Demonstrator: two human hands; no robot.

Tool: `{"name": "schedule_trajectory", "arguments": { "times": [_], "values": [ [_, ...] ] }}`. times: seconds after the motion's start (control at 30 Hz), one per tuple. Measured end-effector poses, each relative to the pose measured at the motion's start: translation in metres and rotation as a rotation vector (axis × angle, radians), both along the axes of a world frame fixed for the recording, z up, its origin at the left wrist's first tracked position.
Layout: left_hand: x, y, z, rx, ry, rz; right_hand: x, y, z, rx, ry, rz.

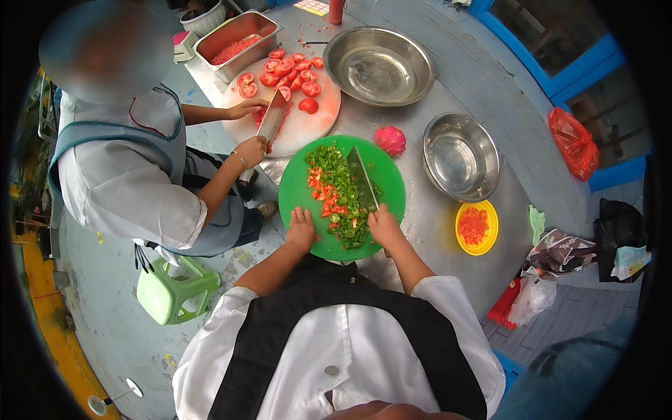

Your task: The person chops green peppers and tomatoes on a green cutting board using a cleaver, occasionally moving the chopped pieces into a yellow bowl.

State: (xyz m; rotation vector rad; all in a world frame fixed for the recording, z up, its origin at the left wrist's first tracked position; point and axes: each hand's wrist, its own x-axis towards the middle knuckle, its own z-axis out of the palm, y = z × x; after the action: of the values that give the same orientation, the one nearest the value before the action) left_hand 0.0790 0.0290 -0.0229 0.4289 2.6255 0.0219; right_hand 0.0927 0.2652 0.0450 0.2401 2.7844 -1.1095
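Observation:
A round green cutting board (294, 184) lies before me on the metal table, bearing chopped green peppers (350, 212) and, to their left, chopped orange-red pieces (324, 193). My right hand (384, 224) grips a cleaver (361, 176), whose blade rests against the right side of the green pile. At the board's lower left edge lies my left hand (302, 230), fingers spread, with nothing seen in it. A pink dragon fruit (390, 140) sits just beyond the board's upper right edge.
A co-worker (126, 163) at left cuts tomatoes with a cleaver on a white board (320, 121). Two steel basins (379, 65), (461, 156) and a yellow bowl (476, 227) of diced tomato stand at right. A steel pan (239, 44) stands beyond; a green stool (178, 291) is at lower left.

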Motion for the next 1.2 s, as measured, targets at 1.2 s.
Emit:
{"name": "schedule_trajectory", "arguments": {
  "times": [1.2],
  "values": [
    [-0.004, -0.001, 0.007, 0.037, -0.044, 0.04, -0.002, 0.008, 0.0, 0.022, -0.136, 0.003]
  ]
}}
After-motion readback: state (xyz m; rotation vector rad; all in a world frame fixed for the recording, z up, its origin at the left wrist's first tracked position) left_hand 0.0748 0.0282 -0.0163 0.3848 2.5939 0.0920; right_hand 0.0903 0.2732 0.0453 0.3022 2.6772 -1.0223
